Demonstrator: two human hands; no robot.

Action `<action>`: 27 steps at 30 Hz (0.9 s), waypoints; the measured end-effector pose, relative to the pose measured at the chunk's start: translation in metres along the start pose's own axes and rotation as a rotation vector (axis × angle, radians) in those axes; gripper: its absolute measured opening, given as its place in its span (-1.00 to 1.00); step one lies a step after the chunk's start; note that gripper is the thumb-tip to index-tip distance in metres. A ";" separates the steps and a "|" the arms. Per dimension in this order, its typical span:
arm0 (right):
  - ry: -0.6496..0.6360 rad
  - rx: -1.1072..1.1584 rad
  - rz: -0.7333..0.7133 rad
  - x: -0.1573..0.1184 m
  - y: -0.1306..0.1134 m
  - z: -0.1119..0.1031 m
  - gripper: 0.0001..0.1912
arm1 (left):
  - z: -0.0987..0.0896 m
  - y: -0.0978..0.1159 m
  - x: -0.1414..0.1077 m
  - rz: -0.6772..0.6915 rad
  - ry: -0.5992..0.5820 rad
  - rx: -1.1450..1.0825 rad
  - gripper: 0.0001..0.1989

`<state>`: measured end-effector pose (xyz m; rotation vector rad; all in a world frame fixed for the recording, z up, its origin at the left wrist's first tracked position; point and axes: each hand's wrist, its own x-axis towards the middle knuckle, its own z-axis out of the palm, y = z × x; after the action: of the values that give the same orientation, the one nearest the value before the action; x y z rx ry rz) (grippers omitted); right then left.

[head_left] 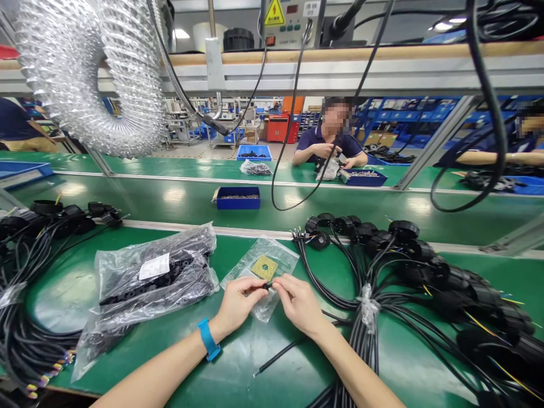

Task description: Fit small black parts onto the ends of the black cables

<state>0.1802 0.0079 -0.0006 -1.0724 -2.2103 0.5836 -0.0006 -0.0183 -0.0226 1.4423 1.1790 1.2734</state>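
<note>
Between the fingertips of both my hands is a small black part [267,285], too small to make out in full. My left hand [238,303], with a blue band [209,340] on its wrist, pinches its left end. My right hand [300,303] pinches the right end. Under and just beyond the hands lies a clear plastic bag [283,256], with a yellowish square piece [264,267] that has a hole in its middle. A black cable [278,358] with a bare end lies on the green table below my right hand.
To the left are a large clear bag of black parts [159,277] and a cable bundle [21,294]. Tied black cables with round black housings [403,229] fill the right. A blue bin [238,198] stands ahead; a co-worker [329,139] sits opposite. A silver duct [91,73] and black wires hang overhead.
</note>
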 end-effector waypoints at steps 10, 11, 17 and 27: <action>-0.019 0.121 0.061 0.001 -0.007 -0.002 -0.77 | -0.004 0.001 -0.001 0.146 0.009 0.106 -0.88; -0.019 0.126 0.059 0.001 -0.007 -0.002 -0.77 | -0.004 0.000 -0.001 0.161 0.015 0.120 -0.88; -0.058 0.169 0.076 0.001 -0.008 -0.001 -0.75 | -0.003 0.000 -0.004 0.221 0.032 0.156 -0.88; -0.163 0.042 0.125 0.004 -0.006 0.002 -0.69 | -0.002 -0.001 0.004 0.235 -0.034 0.186 -0.86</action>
<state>0.1736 0.0072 0.0030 -1.1846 -2.2695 0.7936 -0.0027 -0.0145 -0.0223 1.7752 1.1556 1.3170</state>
